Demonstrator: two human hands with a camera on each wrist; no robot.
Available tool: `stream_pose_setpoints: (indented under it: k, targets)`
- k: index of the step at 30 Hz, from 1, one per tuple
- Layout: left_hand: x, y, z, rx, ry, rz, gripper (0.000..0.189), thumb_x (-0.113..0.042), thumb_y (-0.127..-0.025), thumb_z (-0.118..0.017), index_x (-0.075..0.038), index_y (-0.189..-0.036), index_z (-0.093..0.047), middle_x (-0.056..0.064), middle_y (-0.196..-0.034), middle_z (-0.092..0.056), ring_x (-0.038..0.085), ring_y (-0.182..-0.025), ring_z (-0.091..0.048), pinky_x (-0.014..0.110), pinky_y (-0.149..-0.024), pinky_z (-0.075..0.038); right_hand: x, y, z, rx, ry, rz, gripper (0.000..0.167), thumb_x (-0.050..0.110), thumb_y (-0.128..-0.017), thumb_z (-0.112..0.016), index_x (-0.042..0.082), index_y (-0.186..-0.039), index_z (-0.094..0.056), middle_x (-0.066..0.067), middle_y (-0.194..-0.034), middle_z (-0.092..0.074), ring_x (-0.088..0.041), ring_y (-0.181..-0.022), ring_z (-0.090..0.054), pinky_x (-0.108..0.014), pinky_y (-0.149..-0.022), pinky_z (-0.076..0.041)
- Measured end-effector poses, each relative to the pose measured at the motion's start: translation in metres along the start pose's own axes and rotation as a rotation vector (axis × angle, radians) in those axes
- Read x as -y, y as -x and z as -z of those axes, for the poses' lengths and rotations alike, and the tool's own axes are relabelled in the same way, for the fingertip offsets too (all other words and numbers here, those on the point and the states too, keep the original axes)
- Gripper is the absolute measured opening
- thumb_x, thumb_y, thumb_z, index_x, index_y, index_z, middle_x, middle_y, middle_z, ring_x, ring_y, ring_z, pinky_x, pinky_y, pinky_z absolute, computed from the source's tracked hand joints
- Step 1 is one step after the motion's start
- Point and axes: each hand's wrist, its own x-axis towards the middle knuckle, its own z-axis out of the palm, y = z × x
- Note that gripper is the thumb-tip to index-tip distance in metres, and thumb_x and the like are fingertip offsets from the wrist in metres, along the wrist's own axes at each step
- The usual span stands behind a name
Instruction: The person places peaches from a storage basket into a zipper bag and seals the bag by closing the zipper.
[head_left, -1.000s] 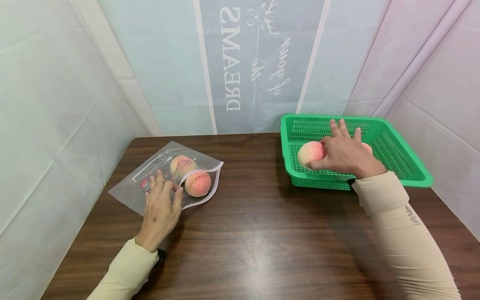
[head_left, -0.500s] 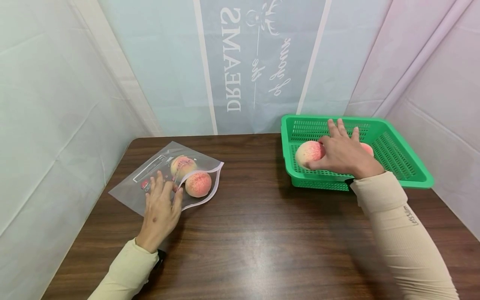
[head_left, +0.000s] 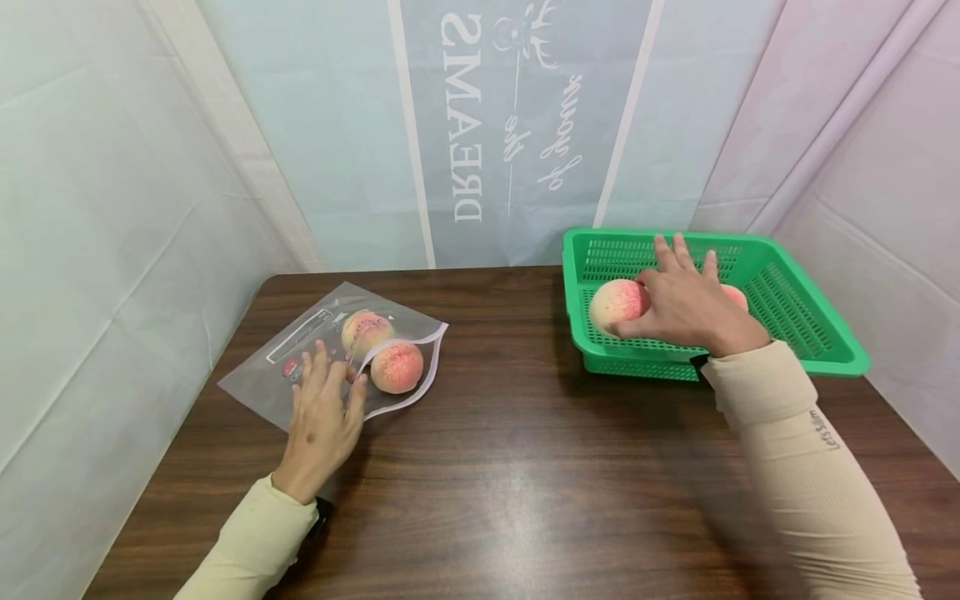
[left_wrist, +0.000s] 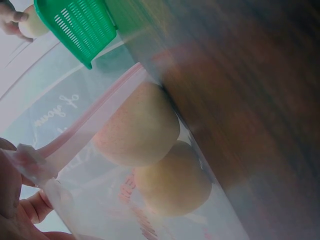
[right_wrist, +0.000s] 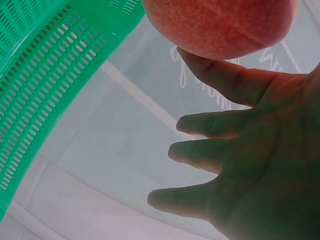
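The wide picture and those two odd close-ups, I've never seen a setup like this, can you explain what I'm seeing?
This is a person working bare-handed, not a machine. The wide picture comes from a camera worn on the head; each close-up comes from one worn on a wrist. On the brown table are a clear zip bag with two peaches inside and a green basket. The left hand pinches the bag near its open mouth. The right hand grips a third peach over the basket; a fourth peach shows partly behind that hand.

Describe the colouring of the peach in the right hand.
The peach is cream with a pinkish-red blush, clearest in the head view.
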Motion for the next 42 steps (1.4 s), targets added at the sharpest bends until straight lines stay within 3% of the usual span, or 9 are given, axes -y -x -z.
stream_pose_setpoints:
  k: [42]
  targets:
    - [0.002,-0.001,-0.002,-0.009,-0.018,-0.027,0.015,-0.013,-0.100,-0.059,-0.004,-0.090,-0.051,0.040,-0.151,-0.027,0.056,-0.143,-0.018,0.082,-0.098,-0.020,0.023,-0.005,0.003,-0.021,-0.011,0.050,0.073,0.054,-0.076,-0.078,-0.007,-0.115,-0.064,-0.039,-0.156,-0.012,-0.056,-0.146,-0.001,-0.079,-0.105,-0.003]
